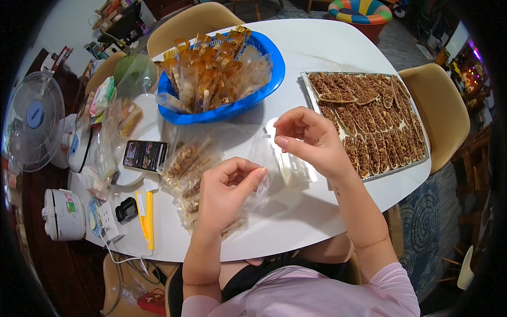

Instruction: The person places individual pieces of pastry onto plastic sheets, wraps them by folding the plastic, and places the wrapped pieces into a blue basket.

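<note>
My left hand (233, 190) pinches the side of a clear plastic bag (259, 154) between thumb and fingertips. The bag looks flat and has a printed mark low on it. Just right of the bag's upper end is my right hand (313, 138), fingers curled, with a gap between thumb and forefinger and nothing visible between them. Beneath it lies a stack of clear bags (291, 168). Several filled clear packets (188, 170) lie left of my left hand, partly hidden by it. To the right, a metal tray (309, 89) bears rows of long pieces with brown crumbly topping (376, 119).
A blue plastic basket (222, 113) full of packets with gold ends stands at the back. Along the left are a smartphone (144, 155), a yellow hand-held sealer (146, 220), a power strip (111, 222), a rice cooker (65, 214) and a fan (35, 119). Chairs (439, 115) surround the white table.
</note>
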A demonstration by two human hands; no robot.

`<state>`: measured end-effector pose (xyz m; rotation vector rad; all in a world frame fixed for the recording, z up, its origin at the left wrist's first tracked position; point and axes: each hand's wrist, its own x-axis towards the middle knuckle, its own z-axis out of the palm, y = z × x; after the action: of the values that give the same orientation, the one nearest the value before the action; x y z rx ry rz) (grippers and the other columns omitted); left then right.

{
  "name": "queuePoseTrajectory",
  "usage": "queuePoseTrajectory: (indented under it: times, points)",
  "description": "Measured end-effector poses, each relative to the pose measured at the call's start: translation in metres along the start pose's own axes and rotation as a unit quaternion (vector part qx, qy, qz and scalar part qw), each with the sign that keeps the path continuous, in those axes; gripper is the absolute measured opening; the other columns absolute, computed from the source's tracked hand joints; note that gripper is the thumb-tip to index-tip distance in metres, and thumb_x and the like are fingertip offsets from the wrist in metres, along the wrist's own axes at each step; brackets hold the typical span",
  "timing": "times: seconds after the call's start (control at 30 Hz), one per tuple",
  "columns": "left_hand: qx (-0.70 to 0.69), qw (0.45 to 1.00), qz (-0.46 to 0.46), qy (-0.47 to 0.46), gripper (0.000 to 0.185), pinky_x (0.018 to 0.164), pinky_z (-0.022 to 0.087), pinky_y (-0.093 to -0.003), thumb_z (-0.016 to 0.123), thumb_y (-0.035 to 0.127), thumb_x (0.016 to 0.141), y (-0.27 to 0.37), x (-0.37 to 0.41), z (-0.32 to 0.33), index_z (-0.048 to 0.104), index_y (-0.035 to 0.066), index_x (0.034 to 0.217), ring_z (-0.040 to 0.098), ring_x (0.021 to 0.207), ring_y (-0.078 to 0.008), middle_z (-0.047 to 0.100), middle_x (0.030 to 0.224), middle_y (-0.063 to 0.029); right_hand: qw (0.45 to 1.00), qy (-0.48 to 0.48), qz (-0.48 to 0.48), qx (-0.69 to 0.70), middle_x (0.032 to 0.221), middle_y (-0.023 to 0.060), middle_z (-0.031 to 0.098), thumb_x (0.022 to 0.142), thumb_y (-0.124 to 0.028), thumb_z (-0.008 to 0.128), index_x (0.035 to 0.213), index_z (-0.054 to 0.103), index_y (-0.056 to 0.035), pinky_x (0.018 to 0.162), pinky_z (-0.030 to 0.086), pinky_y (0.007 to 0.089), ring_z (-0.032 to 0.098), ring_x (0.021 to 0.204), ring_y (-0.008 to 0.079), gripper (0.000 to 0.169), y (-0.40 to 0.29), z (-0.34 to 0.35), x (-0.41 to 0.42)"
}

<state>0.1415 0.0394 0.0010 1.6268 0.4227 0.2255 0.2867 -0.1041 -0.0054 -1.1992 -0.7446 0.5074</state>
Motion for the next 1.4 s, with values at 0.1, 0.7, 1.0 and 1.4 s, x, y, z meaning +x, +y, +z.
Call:
queuePoseTrajectory:
  times: [0.1, 0.7, 1.0, 1.4]
  points:
    - [-0.011, 1.000, 0.002, -0.010, 0.015, 0.063, 0.045, -0.0193, 0.073, 0.010, 0.088, 0.000, -0.001, -0.003, 0.071, -0.004, 0.092, 0.059, 0.070, -0.0044, 0.068, 0.077, -0.0018, 0.998, -0.060, -0.017, -0.026, 0.092, 0.0048, 0.064, 0.092, -0.009, 0.065, 0.093, 0.067, 0.0013, 0.077, 0.049, 0.0248, 0.059, 0.084, 0.0101, 0.010, 0.001, -0.016, 0.001]
    - [0.217, 0.965, 0.131, -0.065, 0.034, 0.068, 0.050, -0.0273, 0.075, 0.019, 0.085, 0.000, -0.004, 0.013, 0.067, 0.003, 0.115, 0.065, 0.069, -0.0165, 0.072, 0.085, -0.0085, 0.950, -0.231, 0.095, -0.186, 0.074, 0.0052, 0.068, 0.079, -0.028, 0.081, 0.086, 0.078, -0.0032, 0.061, 0.046, 0.0264, 0.058, 0.067, 0.0109, 0.026, -0.010, -0.040, -0.002]
    - [0.265, 0.951, 0.158, 0.018, 0.036, 0.065, 0.051, -0.0317, 0.078, 0.018, 0.081, 0.001, -0.013, 0.023, 0.065, 0.003, 0.111, 0.066, 0.070, -0.0211, 0.070, 0.087, -0.0136, 0.973, -0.079, 0.081, -0.203, 0.085, 0.0066, 0.072, 0.082, -0.018, 0.077, 0.096, 0.076, -0.0007, 0.068, 0.049, 0.0287, 0.062, 0.078, 0.0121, 0.022, -0.021, -0.085, 0.006]
    - [0.242, 0.950, 0.196, -0.002, 0.041, 0.069, 0.049, -0.0268, 0.078, 0.011, 0.079, -0.002, -0.012, 0.026, 0.061, 0.004, 0.115, 0.063, 0.071, -0.0133, 0.069, 0.087, -0.0095, 0.729, 0.009, 0.180, -0.661, 0.107, 0.0126, 0.071, 0.068, -0.024, 0.075, 0.112, 0.070, -0.0093, 0.093, 0.050, 0.0380, 0.065, 0.104, 0.0290, 0.047, 0.001, -0.211, 0.053]
